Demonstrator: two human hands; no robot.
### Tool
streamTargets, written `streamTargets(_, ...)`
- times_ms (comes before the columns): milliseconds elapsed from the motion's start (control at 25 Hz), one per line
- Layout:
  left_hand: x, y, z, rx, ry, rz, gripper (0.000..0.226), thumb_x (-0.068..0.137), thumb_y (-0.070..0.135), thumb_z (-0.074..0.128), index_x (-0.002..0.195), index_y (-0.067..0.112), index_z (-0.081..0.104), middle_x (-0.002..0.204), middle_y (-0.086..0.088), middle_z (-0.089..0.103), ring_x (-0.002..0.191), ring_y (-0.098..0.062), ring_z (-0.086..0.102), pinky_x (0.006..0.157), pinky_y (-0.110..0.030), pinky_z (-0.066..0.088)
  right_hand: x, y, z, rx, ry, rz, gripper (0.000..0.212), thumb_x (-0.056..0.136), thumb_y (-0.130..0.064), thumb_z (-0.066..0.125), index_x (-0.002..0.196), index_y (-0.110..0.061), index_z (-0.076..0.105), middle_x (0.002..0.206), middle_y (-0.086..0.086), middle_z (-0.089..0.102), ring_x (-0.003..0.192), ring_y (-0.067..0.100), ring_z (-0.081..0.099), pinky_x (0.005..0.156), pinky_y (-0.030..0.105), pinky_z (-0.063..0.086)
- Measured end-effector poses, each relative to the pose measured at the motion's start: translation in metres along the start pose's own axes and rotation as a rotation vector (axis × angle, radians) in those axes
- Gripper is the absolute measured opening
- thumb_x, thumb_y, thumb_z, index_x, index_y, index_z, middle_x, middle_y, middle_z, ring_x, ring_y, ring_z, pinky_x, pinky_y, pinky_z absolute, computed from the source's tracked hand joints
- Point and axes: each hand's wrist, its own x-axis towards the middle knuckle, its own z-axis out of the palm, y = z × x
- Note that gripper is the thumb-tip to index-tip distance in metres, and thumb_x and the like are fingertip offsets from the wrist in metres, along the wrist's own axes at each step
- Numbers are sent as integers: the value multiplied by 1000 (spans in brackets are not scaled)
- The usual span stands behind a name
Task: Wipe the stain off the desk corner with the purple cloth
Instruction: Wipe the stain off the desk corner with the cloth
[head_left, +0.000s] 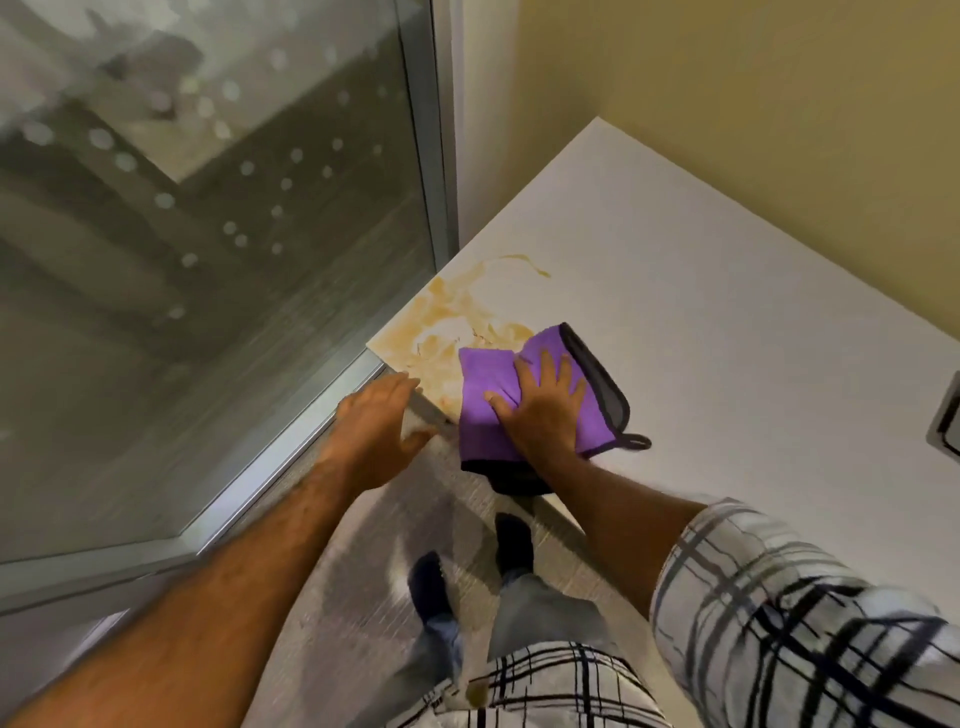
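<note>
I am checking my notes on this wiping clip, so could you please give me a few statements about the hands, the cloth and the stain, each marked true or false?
1. The right hand presses flat on the purple cloth. True.
2. The left hand also holds the cloth. False: it is off the cloth, open, at the near edge of the desk corner.
3. The yellowish stain is fully wiped away. False: smears still cover the corner of the white desk, beyond the cloth.
4. Part of the cloth hangs over the desk's near edge. True.
5. The cloth has a dark border. True.
6. The stain lies beside the yellow wall. False: it is at the corner next to the glass panel.
</note>
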Motion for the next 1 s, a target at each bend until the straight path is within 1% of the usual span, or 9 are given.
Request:
streamTargets(120, -11, -12, -5, -36, 0, -63, 71, 87, 55, 59, 146, 27, 31, 158, -1, 35, 144, -25, 32, 117, -55, 22, -8, 27, -6, -25, -11, -230, 53, 97, -50, 50, 138, -17, 53, 150, 14, 47, 140, 38, 38, 115, 54, 30)
streamTargets(280, -20, -28, -11, -68, -14, -127, 70, 90, 58, 52, 148, 26, 28, 159, -2, 31, 145, -25, 28, 119, -53, 20, -11, 60, -8, 4, 62, -16, 55, 102, -50, 38, 146, -18, 43, 158, 11, 36, 147, 36, 27, 119, 57, 21)
streamTargets(440, -26, -48, -5, -62, 11, -151, 69, 90, 61, 49, 147, 27, 30, 158, -2, 33, 145, -26, 30, 118, -54, 22, 17, 16, -4, 10, -22, 154, 71, 97, -64, 30, 156, -28, 18, 165, 17, 10, 150, 43, 8, 117, 70, 8)
streamTargets(520, -28, -56, 0, -70, 8, -163, 70, 89, 61, 49, 147, 26, 30, 158, -3, 33, 145, -26, 30, 118, -54, 22, 12, 3, 4, -90, -68, 27, 85, 87, -79, 30, 156, -33, 12, 165, 18, 4, 150, 46, 3, 114, 69, 4)
streamTargets(600, -31, -60, 4, -55, -6, -159, 71, 89, 62, 49, 147, 25, 31, 157, -3, 35, 144, -26, 32, 117, -55, 25, -10, 11, 10, -115, -103, -162, 86, 85, -81, 34, 154, -31, 25, 166, 15, 10, 151, 42, 5, 115, 68, 4)
streamTargets(680, -34, -61, 4, -66, -5, -154, 71, 89, 63, 49, 146, 23, 34, 155, -3, 39, 142, -27, 36, 114, -56, 28, -32, 35, 8, -84, -56, -224, 77, 90, -76, 33, 150, -28, 37, 164, 11, 21, 152, 36, 11, 118, 66, 9)
streamTargets(880, -44, -67, 5, -86, 46, -121, 71, 87, 63, 51, 141, 18, 44, 147, -6, 50, 134, -28, 47, 107, -55, 39, -15, 41, -3, 45, 53, 205, 89, 84, -80, 19, 155, -26, 23, 164, 14, 18, 151, 38, 13, 118, 67, 13)
streamTargets(960, -48, -72, 8, -87, 56, -130, 71, 87, 63, 53, 140, 17, 46, 145, -7, 52, 132, -29, 49, 106, -55, 42, -1, 9, 0, 23, 30, 232, 99, 77, -87, 21, 157, -28, 11, 165, 17, 12, 151, 42, 10, 116, 71, 12)
streamTargets(1000, -50, -74, 10, -81, 57, -134, 71, 86, 62, 54, 140, 17, 47, 145, -7, 53, 131, -29, 50, 105, -54, 43, -2, -4, 4, -34, 18, 152, 103, 75, -90, 25, 157, -30, 6, 165, 18, 10, 150, 44, 10, 114, 70, 12)
